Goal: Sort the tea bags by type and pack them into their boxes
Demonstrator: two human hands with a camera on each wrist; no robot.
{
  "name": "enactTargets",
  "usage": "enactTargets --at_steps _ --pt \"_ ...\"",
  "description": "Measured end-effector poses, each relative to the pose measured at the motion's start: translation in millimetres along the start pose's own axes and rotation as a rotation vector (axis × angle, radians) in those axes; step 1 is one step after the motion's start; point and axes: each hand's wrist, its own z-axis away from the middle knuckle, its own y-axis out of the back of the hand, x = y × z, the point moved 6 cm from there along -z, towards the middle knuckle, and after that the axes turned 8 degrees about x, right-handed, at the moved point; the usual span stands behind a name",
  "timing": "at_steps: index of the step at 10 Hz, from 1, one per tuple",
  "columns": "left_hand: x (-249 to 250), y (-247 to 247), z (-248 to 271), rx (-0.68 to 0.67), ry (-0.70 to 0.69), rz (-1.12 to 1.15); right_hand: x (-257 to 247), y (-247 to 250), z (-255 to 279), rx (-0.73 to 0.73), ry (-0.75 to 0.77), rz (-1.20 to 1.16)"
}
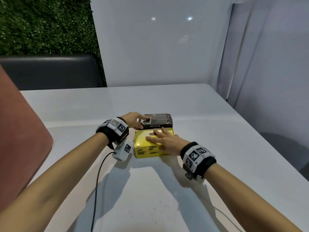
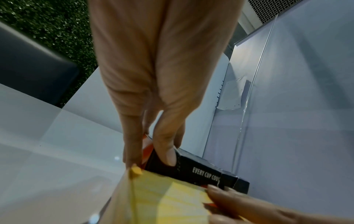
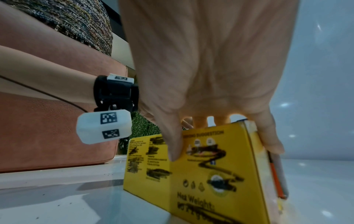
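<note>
- The yellow tea box (image 1: 147, 144) sat near the middle of the white table (image 1: 209, 131), with the black tea box (image 1: 158, 122) just beyond it at 12 o'clock, their long sides touching or nearly so.
- The right hand (image 1: 164, 140) lay over the yellow box's top, fingers spread and nearly straight, thumb down the near face and little finger down the right end in the right wrist view; it clasped the box loosely from above.
- The left hand (image 1: 133, 120) grasped the black box's left end, thumb on the near side by the words "EVERY CUP", fingers curled over the top.
- Both boxes were rectangular printed cardboard; the yellow one glossy with scribbled-out black print, the black one matt with white lettering and an orange end panel.
- Both forearms reached forward from 6 o'clock, converging on the boxes, wrists in black bands bearing square-patterned white blocks.
- The table was smooth and reflective.
</note>
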Motion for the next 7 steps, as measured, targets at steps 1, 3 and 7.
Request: enactTargets --at_steps 1,3,7 --pt "4.9 0.0 5.5 0.001 -0.005 -0.053 -2.6 -0.2 -1.3 -0.022 -0.01 -0.01" --pt "8.1 3.3 15.2 0.047 0.034 -0.141 -4.4 3.4 6.6 -0.041 -0.058 -0.051" --pt "33.4 22.8 73.7 0.269 0.009 -0.049 2.2 20.9 43.8 0.207 -0.137 -0.065"
